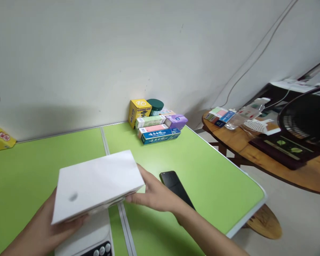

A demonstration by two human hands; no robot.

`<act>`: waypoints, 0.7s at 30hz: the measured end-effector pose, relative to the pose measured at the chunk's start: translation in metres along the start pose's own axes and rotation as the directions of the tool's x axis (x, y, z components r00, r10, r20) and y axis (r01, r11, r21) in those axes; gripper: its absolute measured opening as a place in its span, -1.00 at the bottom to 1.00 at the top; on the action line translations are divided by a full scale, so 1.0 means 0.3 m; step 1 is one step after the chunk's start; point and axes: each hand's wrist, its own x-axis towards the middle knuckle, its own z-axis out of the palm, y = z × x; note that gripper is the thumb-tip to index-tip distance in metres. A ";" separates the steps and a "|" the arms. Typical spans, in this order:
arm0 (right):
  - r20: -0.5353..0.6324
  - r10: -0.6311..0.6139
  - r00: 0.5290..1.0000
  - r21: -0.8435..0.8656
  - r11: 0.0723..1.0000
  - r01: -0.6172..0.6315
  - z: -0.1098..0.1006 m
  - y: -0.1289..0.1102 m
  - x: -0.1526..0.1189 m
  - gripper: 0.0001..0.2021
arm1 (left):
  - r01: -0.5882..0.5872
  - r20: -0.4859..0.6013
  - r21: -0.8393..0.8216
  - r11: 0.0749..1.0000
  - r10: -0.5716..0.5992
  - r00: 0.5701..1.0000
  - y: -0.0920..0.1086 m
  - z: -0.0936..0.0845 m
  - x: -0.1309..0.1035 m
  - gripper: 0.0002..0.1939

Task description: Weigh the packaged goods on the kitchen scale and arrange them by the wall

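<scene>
A flat white box (pixel 98 183) with a small grey mark on its top is held up between both hands, slightly tilted. My left hand (pixel 49 222) grips its left and lower edge, with part of the fingers hidden underneath. At the right end my right hand (pixel 149 192) holds the box, thumb along the near side. Below the box lies a white device (pixel 93 233) with round buttons on a dark panel, partly covered from view. A black phone (pixel 176 186) rests on the green table (pixel 202 174), just beyond my right forearm.
Against the wall stand a yellow box (pixel 140 111), a green-lidded jar (pixel 155 105), a purple pack (pixel 176 121) and a blue toothpaste box (pixel 160 136). Another yellow box (pixel 1 138) is far left. A wooden table (pixel 242 142) at right holds boxes, a clear container and a dark fan.
</scene>
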 end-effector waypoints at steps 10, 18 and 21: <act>-0.597 0.081 0.798 0.047 0.997 -0.066 -0.329 0.233 -0.190 -0.51 | -0.115 0.234 -0.275 0.954 0.183 0.955 0.322 0.497 0.340 -0.23; -0.924 0.130 0.360 0.070 0.982 -0.175 -0.625 0.471 -0.274 -0.37 | -0.436 0.114 -0.207 0.876 0.464 0.878 0.445 1.061 0.582 -0.24; -0.929 0.076 0.361 0.013 0.985 -0.174 -0.735 0.529 -0.263 -0.38 | -0.409 0.068 -0.200 0.891 0.429 0.901 0.490 1.173 0.619 -0.22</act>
